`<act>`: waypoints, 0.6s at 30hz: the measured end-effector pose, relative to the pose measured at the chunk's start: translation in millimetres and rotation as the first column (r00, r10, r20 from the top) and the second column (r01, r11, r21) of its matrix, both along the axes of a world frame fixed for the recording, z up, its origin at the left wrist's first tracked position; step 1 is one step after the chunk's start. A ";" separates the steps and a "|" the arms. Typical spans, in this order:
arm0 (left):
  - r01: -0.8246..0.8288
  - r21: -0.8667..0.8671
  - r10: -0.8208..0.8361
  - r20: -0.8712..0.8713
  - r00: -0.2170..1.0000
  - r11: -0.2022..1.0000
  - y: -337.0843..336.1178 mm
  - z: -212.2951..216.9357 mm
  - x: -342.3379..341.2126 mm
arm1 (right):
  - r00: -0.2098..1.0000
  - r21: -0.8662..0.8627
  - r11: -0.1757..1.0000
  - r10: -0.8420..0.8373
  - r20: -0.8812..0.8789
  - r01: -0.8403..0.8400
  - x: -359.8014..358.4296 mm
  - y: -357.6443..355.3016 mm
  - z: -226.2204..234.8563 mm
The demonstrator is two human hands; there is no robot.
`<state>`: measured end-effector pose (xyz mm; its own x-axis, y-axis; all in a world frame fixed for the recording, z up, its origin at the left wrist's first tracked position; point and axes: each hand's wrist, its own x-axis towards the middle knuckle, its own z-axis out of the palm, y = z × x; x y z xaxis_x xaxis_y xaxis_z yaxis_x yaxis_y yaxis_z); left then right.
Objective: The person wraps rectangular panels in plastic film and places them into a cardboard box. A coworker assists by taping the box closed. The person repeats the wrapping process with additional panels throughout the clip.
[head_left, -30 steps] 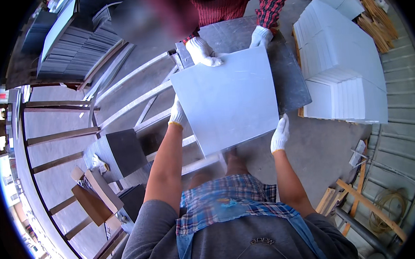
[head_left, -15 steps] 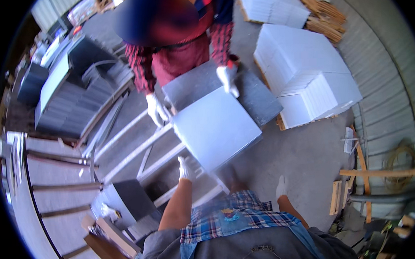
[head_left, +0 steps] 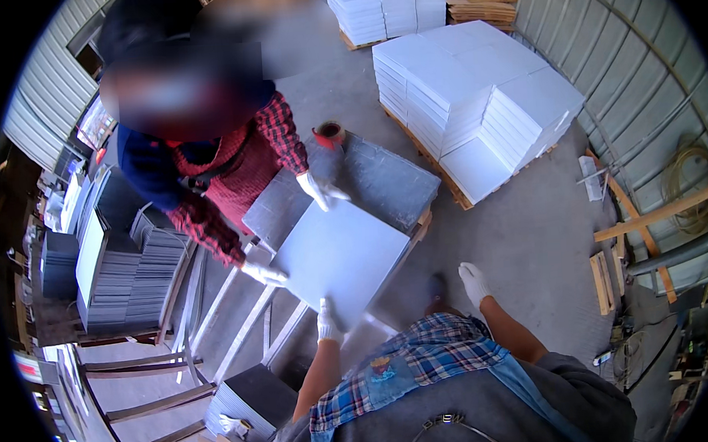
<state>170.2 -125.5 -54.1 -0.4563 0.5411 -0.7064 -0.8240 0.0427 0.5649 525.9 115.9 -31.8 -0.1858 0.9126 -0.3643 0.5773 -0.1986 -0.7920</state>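
A white square panel [head_left: 341, 258] lies level in front of me, over dark grey slabs [head_left: 388, 179] on a metal frame. My left hand [head_left: 328, 322], in a white glove, is at the panel's near left edge. Its thumb shows along the top; the other fingers are mostly hidden, and it appears to grip the edge. Out to the right, my gloved right hand [head_left: 474, 284] hangs in the air with fingers stretched, holding nothing. Across from me a co-worker's white-gloved hands touch the panel, one at its left corner [head_left: 264, 274], one at its far edge [head_left: 321, 191].
Stacks of white panels [head_left: 474, 63] stand on pallets at the far right. Dark panels [head_left: 120, 265] are piled at left. Metal rails [head_left: 244, 332] run beside the frame. A red cup-like container [head_left: 329, 135] sits by the slabs. Wooden strips [head_left: 658, 211] lean at right.
My left hand has come from beside the panel to its near edge. My right hand has risen slightly, still apart from it. The co-worker has shifted left in view and leans over the panel.
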 end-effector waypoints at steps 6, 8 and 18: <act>-0.192 -0.167 0.159 -0.191 0.969 0.967 25.2 9.4 2.2 | 0.994 -0.027 0.997 0.069 -0.080 -0.071 10.8 88.7 -43.6; -0.216 -0.240 0.169 -0.200 0.965 0.946 29.2 15.2 -0.8 | 0.990 0.018 0.990 0.139 -0.023 -0.139 28.0 115.8 -54.0; -0.243 -0.175 0.203 -0.217 0.955 0.954 33.5 25.4 17.1 | 0.982 -0.006 0.986 0.164 0.098 -0.164 165.5 258.5 -39.1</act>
<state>187.3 -91.9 -28.6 -0.6883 0.2681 -0.6741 -0.7002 -0.0025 0.7140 691.4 374.4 -70.9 -0.2962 0.8735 -0.3863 0.6770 -0.0933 -0.7301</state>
